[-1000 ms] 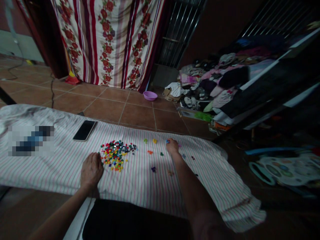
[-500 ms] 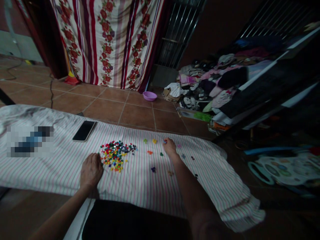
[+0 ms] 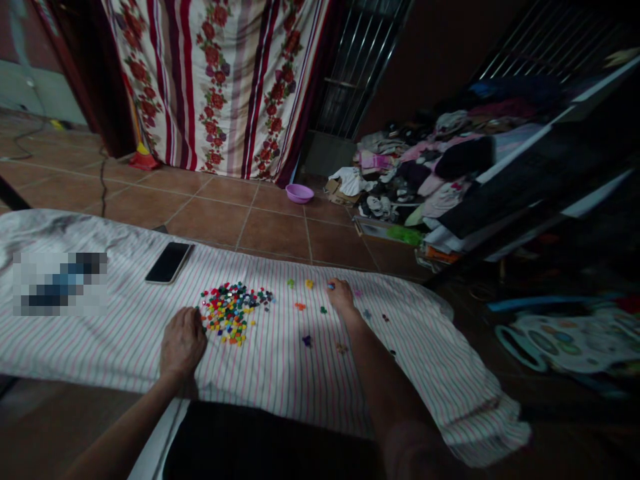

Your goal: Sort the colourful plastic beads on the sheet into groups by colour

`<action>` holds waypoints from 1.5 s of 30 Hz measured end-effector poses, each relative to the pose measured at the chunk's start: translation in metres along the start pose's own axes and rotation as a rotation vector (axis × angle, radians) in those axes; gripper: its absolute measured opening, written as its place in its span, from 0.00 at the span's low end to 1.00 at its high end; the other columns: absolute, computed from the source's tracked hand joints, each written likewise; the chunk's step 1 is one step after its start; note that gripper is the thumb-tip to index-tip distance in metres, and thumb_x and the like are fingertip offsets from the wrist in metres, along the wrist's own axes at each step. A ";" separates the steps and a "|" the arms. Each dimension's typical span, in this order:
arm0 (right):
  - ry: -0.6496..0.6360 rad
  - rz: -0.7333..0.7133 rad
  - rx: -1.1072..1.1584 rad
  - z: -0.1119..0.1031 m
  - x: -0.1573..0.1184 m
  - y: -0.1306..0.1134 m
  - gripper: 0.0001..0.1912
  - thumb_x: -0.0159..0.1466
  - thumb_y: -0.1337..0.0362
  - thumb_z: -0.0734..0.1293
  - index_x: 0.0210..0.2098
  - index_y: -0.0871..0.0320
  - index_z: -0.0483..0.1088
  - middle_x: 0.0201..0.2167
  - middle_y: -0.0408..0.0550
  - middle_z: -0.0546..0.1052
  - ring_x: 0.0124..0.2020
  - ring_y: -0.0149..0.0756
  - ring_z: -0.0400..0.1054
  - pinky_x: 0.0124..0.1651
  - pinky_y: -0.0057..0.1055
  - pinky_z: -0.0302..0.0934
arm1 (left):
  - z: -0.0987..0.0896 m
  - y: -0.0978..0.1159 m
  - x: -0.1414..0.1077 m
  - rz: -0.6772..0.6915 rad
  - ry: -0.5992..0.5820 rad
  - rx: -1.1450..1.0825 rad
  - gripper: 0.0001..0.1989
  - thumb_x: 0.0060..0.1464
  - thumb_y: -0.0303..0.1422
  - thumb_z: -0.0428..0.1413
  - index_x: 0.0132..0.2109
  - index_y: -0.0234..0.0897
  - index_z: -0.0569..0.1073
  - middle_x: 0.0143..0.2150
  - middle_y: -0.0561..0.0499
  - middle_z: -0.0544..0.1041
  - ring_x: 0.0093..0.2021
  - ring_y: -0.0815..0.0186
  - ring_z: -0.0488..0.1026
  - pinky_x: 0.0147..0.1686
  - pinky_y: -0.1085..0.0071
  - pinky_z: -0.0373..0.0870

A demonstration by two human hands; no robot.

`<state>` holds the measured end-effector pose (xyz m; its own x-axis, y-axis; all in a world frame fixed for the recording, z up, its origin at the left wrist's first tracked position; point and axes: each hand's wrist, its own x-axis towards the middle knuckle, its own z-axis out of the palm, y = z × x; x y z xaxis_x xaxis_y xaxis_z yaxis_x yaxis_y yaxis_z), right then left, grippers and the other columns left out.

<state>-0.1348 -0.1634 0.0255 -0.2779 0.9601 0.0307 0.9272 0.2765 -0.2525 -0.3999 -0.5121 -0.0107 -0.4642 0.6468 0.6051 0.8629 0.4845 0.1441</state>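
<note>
A heap of small multicoloured cubes (image 3: 231,313) lies on a striped cloth (image 3: 135,327). My left hand (image 3: 183,339) rests palm down on the cloth at the heap's left edge, fingers loosely stretched and nothing visibly held. Farther right, my right hand (image 3: 341,295) has its fingertips closed at a small blue piece (image 3: 331,286) on the cloth. Small single-colour clusters surround it: yellow pieces (image 3: 309,284), orange pieces (image 3: 300,307), dark green pieces (image 3: 323,310), dark purple pieces (image 3: 307,341), tan pieces (image 3: 341,348) and pink pieces (image 3: 358,293).
A phone (image 3: 169,262) lies left of the heap, near the cloth's far edge. Beyond, on the tiled floor, stand a purple basin (image 3: 299,194) and a large pile of clothes (image 3: 415,163). A flowered curtain (image 3: 215,87) hangs behind. A blurred-out patch covers something at the far left.
Almost nothing differs. My right fingertips have shifted very slightly at the blue piece; my left hand stays in place.
</note>
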 end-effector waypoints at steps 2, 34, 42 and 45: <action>0.007 0.017 0.006 0.000 0.001 0.002 0.16 0.62 0.73 0.62 0.47 0.59 0.76 0.44 0.56 0.76 0.46 0.37 0.70 0.49 0.26 0.60 | -0.001 0.001 0.001 0.000 0.001 0.001 0.13 0.59 0.29 0.46 0.49 0.30 0.66 0.45 0.38 0.74 0.47 0.56 0.70 0.49 0.60 0.69; 0.136 -0.462 0.475 0.034 -0.113 -0.085 0.16 0.61 0.71 0.59 0.41 0.55 0.76 0.40 0.48 0.75 0.37 0.32 0.70 0.44 0.27 0.65 | -0.005 0.005 0.005 -0.075 -0.055 -0.055 0.12 0.60 0.29 0.44 0.45 0.31 0.69 0.41 0.39 0.74 0.45 0.55 0.69 0.48 0.60 0.67; 0.140 -0.335 0.346 0.066 -0.156 -0.127 0.15 0.64 0.69 0.62 0.49 0.56 0.72 0.43 0.51 0.73 0.43 0.36 0.69 0.47 0.30 0.63 | -0.005 0.005 0.004 -0.099 -0.068 -0.067 0.12 0.59 0.29 0.44 0.46 0.32 0.68 0.42 0.39 0.74 0.46 0.55 0.70 0.48 0.59 0.66; 0.191 -0.319 0.278 0.070 -0.162 -0.133 0.13 0.66 0.68 0.62 0.47 0.55 0.72 0.42 0.51 0.73 0.46 0.39 0.67 0.49 0.32 0.61 | -0.008 0.006 0.005 -0.104 -0.074 -0.083 0.11 0.58 0.29 0.44 0.45 0.33 0.68 0.41 0.40 0.73 0.45 0.56 0.70 0.47 0.59 0.66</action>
<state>-0.2304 -0.3586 -0.0139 -0.4627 0.8267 0.3202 0.6935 0.5625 -0.4503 -0.3952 -0.5104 -0.0003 -0.5628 0.6386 0.5248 0.8215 0.5027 0.2692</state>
